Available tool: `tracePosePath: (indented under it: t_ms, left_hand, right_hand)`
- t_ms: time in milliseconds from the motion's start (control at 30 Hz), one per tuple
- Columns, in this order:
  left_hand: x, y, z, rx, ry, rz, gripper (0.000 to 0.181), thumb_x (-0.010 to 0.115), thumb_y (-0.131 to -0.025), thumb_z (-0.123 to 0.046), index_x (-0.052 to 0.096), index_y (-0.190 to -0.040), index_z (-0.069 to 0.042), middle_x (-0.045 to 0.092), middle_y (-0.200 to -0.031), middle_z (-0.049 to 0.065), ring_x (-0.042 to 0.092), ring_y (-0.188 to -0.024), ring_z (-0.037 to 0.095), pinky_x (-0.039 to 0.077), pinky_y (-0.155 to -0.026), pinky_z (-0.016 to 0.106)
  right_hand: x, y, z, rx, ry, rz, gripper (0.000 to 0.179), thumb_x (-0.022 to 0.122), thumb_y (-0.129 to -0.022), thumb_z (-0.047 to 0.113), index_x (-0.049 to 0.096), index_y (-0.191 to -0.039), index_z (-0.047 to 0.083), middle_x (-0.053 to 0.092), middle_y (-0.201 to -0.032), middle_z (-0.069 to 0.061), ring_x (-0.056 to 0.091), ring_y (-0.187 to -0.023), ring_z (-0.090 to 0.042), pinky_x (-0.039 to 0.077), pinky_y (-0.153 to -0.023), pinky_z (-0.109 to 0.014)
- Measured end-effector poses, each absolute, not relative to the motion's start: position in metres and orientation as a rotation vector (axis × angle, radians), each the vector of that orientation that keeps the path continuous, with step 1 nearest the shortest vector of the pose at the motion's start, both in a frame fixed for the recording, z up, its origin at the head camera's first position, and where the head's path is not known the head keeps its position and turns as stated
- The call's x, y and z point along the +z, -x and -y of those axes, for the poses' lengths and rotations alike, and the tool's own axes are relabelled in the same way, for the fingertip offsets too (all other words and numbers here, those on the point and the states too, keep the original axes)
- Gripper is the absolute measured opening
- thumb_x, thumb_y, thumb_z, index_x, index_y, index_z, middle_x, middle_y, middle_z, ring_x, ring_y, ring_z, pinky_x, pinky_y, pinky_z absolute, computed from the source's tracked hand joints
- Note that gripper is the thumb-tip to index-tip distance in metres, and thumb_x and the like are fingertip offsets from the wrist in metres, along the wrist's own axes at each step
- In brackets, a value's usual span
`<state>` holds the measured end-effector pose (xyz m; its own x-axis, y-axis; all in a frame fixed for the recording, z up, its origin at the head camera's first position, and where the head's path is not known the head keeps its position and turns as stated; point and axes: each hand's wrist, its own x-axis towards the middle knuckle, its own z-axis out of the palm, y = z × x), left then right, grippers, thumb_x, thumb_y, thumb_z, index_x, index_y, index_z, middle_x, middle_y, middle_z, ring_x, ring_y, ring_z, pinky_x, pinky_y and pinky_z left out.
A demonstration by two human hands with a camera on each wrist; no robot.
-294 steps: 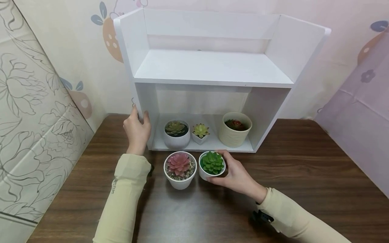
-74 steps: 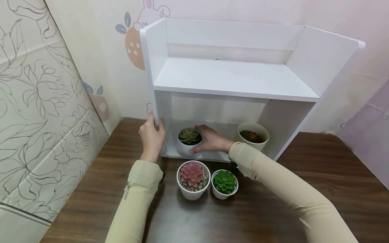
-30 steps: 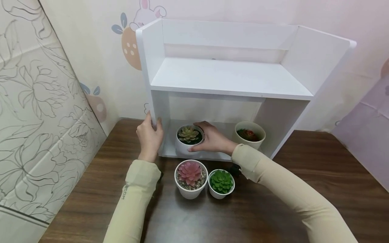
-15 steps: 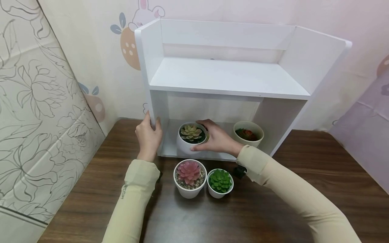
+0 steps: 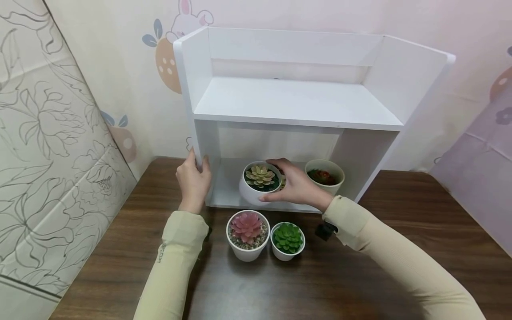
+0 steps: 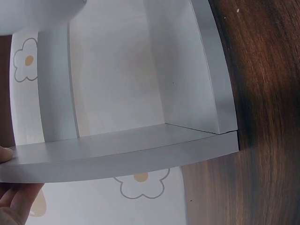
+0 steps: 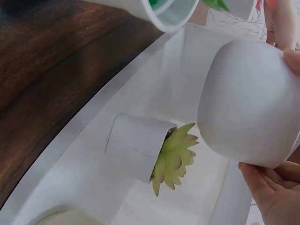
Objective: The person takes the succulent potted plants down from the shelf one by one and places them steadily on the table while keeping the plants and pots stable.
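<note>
My left hand (image 5: 194, 182) holds the left side panel of the white shelf (image 5: 296, 100), thumb inside and fingers outside in the left wrist view. In the lower compartment, my right hand (image 5: 300, 184) grips a rounded white pot (image 7: 248, 103) with a pale green succulent (image 5: 260, 176). That pot is held up off the shelf floor. Behind the right hand, a small white angular pot (image 7: 136, 145) with a yellow-green succulent (image 7: 176, 161) is mostly hidden in the head view. A cream pot (image 5: 330, 178) with a reddish plant stands to its right.
On the brown table (image 5: 240, 293), in front of the shelf, stand a white pot with a pink succulent (image 5: 246, 227) and a smaller white pot with a green succulent (image 5: 288, 238). A patterned wall covering rises behind the shelf.
My right hand earlier held the green succulent's pot, which now stands on the table. It has since lifted the rounded white pot and shifted it rightward. My left hand stays on the panel.
</note>
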<state>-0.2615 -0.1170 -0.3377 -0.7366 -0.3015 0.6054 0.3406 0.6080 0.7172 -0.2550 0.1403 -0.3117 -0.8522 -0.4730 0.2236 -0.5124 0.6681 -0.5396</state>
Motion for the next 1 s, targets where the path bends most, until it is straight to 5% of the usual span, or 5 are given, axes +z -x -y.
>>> tracePosePath:
  t_ms: [1000]
  left_hand:
    - [-0.337,0.26,0.116,-1.146,0.013,2.121,0.027,0.058,-0.093,-0.01,0.061,-0.116,0.004,0.066,-0.112,0.027,0.066,-0.101,0.041,0.055,-0.08,0.051]
  right_hand:
    - [-0.315,0.232,-0.175,0.917,-0.829,2.737,0.093,0.089,-0.062,0.04,0.046,-0.138,0.007,0.051,-0.137,-0.012,0.053,-0.12,-0.028,0.046,-0.099,-0.044]
